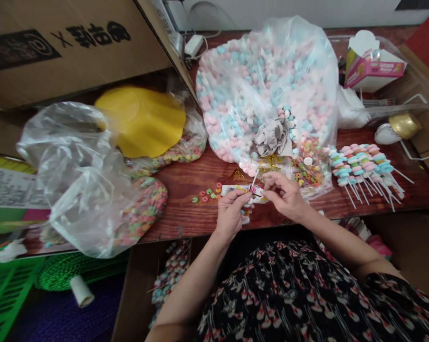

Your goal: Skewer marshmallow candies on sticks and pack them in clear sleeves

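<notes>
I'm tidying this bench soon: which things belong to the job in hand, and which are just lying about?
Likely in the job:
- white stick in the left hand
- loose candy rings
- candy skewers
- large candy bag

Probably lying about:
- cardboard box
- white power block
- white tube

Across the middle of the tabletop (185, 213) lies a big sack (228, 80), with crumpled paper (273, 137) at its front and a smaller packet (309, 175) before its right part. Before the sack, by the near edge, are the left grip (232, 209) and right grip (284, 194), a stick (255, 178) between them; loose rings (205, 195) lie just left. Farther left, a bag (82, 190) sits before an upturned bowl (143, 121), with a cardboard box (93, 71) behind. On the right lie candy skewers (367, 166); behind them, a tray (395, 110) holds a small carton (374, 70). Below, at left, a tube (81, 290) rests on netting (71, 270).
</notes>
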The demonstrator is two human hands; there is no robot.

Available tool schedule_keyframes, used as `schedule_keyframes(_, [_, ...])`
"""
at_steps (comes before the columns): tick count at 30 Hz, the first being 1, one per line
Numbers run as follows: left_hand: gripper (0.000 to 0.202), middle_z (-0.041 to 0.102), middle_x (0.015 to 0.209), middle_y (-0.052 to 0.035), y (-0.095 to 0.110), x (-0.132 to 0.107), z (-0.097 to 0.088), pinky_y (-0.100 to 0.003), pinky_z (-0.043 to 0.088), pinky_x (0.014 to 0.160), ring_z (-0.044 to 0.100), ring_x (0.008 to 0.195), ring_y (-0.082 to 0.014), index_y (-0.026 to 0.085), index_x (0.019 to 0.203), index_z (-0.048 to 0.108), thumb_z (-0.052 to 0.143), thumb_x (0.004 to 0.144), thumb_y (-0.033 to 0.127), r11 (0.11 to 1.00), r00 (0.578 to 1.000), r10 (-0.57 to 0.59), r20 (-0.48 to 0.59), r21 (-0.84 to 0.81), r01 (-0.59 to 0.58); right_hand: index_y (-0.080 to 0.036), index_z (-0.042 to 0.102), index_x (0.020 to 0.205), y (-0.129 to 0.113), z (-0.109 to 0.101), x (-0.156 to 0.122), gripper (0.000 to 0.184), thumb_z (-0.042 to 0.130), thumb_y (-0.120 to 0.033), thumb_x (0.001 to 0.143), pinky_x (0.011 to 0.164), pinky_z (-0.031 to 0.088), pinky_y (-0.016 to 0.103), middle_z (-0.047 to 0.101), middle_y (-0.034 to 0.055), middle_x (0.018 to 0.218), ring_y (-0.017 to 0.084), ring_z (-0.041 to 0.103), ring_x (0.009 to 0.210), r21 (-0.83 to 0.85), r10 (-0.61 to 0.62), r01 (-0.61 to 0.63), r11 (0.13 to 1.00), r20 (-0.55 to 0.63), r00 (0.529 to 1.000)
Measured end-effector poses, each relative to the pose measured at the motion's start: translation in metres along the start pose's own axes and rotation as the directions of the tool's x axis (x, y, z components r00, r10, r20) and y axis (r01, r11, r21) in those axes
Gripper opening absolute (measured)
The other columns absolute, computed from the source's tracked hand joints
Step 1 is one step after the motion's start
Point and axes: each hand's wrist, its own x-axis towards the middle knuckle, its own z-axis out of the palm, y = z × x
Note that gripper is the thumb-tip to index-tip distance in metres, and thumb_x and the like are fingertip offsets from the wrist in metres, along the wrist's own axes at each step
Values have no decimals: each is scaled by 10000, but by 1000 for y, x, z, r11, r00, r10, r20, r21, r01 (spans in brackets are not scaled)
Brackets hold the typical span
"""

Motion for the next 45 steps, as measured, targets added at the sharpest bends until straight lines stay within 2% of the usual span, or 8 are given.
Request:
schedule_keyframes(9, [67, 674, 714, -12, 7, 0, 4, -228, 481, 660, 588, 678, -119, 181, 702, 746, 753, 722, 245, 924, 942, 282, 184, 213, -318, -140, 619, 685, 10, -6, 10, 154, 679, -277, 720, 585, 379, 199, 546, -41, 625, 76, 464, 592, 311, 252, -345, 885, 303, 919])
schedule_keyframes(12, [149, 643, 629, -13, 17, -4, 3, -214, 465, 570, 564, 583, -102, 149, 626, 718, 765, 697, 271, 940, 945, 156, 289, 249, -231, -138, 619, 686, 9, -20, 16, 181, 668, -305, 736, 563, 379, 205, 548, -33, 605, 85, 469, 570, 279, 149, -311, 908, 480, 864])
schedule_keyframes(15, [183, 615, 521, -7, 21, -6, 1, -185, 399, 411, 535, 430, -93, 124, 636, 696, 773, 653, 288, 974, 920, -167, 355, 205, 98, -148, 633, 725, 2, -30, 15, 126, 576, -219, 811, 590, 391, 227, 580, -2, 642, 105, 501, 607, 117, -109, 60, 991, 473, 874])
schedule_keyframes(21, [194, 671, 512, -63, 23, 2, -5, -177, 385, 287, 558, 334, -137, 88, 632, 694, 777, 526, 226, 805, 565, -574, 592, 284, 520, -170, 630, 830, -17, -35, 3, 242, 401, -126, 895, 676, 398, 288, 588, 35, 713, 142, 478, 684, -80, -630, 765, 640, 515, 581])
schedule_keyframes(31, [162, 698, 557, 5, 31, 16, -1, -141, 462, 370, 595, 403, -99, 132, 676, 716, 814, 560, 187, 701, 206, -712, 671, 664, 261, -186, 584, 782, -42, -34, 0, 186, 477, -185, 935, 615, 263, 327, 503, -10, 701, 136, 437, 685, -45, -611, 937, 345, 747, 261])
schedule_keyframes(39, [299, 688, 629, 22, 51, 23, 5, -184, 477, 468, 586, 487, -97, 137, 813, 673, 819, 564, 217, 770, 224, -638, 737, 607, 195, -191, 547, 734, -32, -21, -12, 178, 523, -205, 909, 669, 266, 342, 529, -17, 688, 141, 432, 686, -280, -688, 880, 383, 549, 474])
schedule_keyframes(43, [191, 653, 650, 11, 77, 25, 8, -216, 436, 520, 562, 554, -118, 150, 782, 663, 699, 725, 329, 662, 210, -639, 740, 668, -340, -182, 572, 789, -35, -19, -17, 174, 470, -212, 927, 670, 261, 346, 512, -7, 653, 143, 402, 645, -344, -611, 873, 347, 623, 489])
schedule_keyframes(45, [199, 612, 618, -9, 93, 14, 14, -248, 426, 560, 546, 575, -139, 146, 709, 650, 633, 788, 327, 337, 390, -577, 717, 645, -686, -171, 572, 804, -31, -18, -12, 190, 431, -186, 930, 669, 255, 350, 532, 14, 667, 152, 406, 653, -406, -533, 860, 309, 675, 510])
